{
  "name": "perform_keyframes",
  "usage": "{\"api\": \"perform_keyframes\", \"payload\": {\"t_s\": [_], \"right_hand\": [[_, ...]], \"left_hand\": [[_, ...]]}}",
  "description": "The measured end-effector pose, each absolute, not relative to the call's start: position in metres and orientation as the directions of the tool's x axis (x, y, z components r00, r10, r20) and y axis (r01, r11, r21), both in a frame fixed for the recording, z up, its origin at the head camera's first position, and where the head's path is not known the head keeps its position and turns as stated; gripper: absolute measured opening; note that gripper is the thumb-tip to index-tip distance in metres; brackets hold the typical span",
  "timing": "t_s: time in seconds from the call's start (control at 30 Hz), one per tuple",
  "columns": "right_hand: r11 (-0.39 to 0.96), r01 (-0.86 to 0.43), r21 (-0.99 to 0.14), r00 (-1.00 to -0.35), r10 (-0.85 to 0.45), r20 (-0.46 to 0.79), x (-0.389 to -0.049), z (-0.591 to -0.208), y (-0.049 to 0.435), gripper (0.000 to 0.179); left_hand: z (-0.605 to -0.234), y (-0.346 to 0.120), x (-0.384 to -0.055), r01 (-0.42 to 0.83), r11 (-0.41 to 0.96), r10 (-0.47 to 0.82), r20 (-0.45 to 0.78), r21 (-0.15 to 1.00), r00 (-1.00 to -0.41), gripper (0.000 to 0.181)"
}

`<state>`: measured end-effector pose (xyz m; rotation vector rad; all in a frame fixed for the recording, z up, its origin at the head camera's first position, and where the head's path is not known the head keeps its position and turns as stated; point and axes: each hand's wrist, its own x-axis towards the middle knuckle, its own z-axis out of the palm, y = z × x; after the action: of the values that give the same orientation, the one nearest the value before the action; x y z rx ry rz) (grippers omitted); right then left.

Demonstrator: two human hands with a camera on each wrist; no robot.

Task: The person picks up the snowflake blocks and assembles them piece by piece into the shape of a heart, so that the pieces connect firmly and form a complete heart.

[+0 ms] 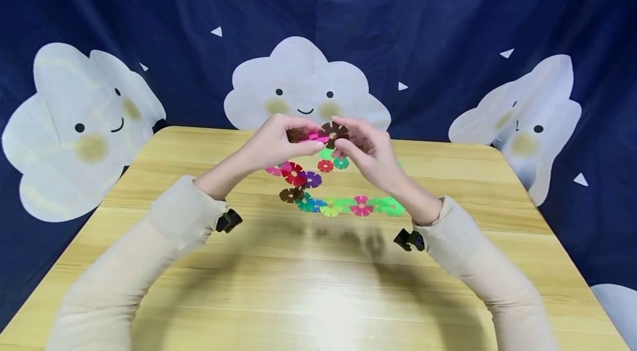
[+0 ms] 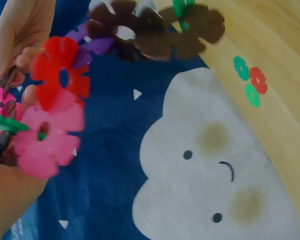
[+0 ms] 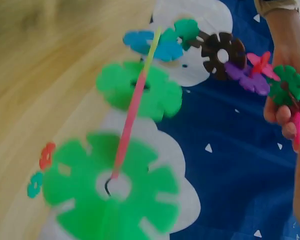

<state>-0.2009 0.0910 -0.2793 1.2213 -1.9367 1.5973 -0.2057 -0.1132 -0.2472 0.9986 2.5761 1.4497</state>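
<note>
A chain of slotted flower-shaped plastic discs [image 1: 294,174] hangs in a loop above the table, in pink, red, purple, brown, blue and green. My left hand [image 1: 276,141] holds its upper left part, fingers and thumb around brown and pink discs [image 1: 313,138]. Between the thumb and fingers of my right hand [image 1: 370,153] is a brown disc [image 1: 332,134], right against the pink one. Large green discs [image 3: 140,90] of the chain's lower run show close up in the right wrist view. Behind my right hand the chain's course is hidden.
Loose small discs, red [image 1: 325,166], teal [image 1: 340,163] and green [image 1: 327,153], lie on the wooden table [image 1: 239,284] beyond the chain. A dark blue curtain [image 1: 318,3] with white clouds hangs behind the table's far edge.
</note>
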Motion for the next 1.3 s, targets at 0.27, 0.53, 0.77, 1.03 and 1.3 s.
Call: {"api": "perform_keyframes", "payload": {"t_s": [0.27, 0.53, 0.77, 1.03, 1.3], "right_hand": [[0.096, -0.812, -0.575, -0.557, -0.420, 0.717, -0.202, -0.282, 0.093, 0.031], [0.193, -0.809, -0.556, -0.583, -0.386, 0.715, -0.202, -0.289, 0.091, 0.027], [0.209, -0.794, -0.571, -0.603, -0.388, 0.697, -0.200, -0.293, 0.093, 0.034], [0.164, -0.793, -0.587, -0.600, -0.379, 0.705, -0.203, -0.299, 0.095, 0.039], [0.443, -0.711, -0.546, -0.688, -0.276, 0.671, -0.242, -0.326, 0.147, 0.028]], "left_hand": [[-0.246, -0.118, -0.209, 0.474, 0.425, 0.566, 0.183, 0.771, -0.804, 0.034], [-0.251, -0.106, -0.211, 0.511, 0.425, 0.518, 0.263, 0.747, -0.814, 0.032], [-0.251, -0.093, -0.212, 0.532, 0.409, 0.484, 0.318, 0.741, -0.815, 0.015], [-0.253, -0.092, -0.211, 0.611, 0.398, 0.516, 0.383, 0.685, -0.766, 0.019], [-0.255, -0.100, -0.213, 0.552, 0.390, 0.494, 0.338, 0.737, -0.801, 0.016]]}}
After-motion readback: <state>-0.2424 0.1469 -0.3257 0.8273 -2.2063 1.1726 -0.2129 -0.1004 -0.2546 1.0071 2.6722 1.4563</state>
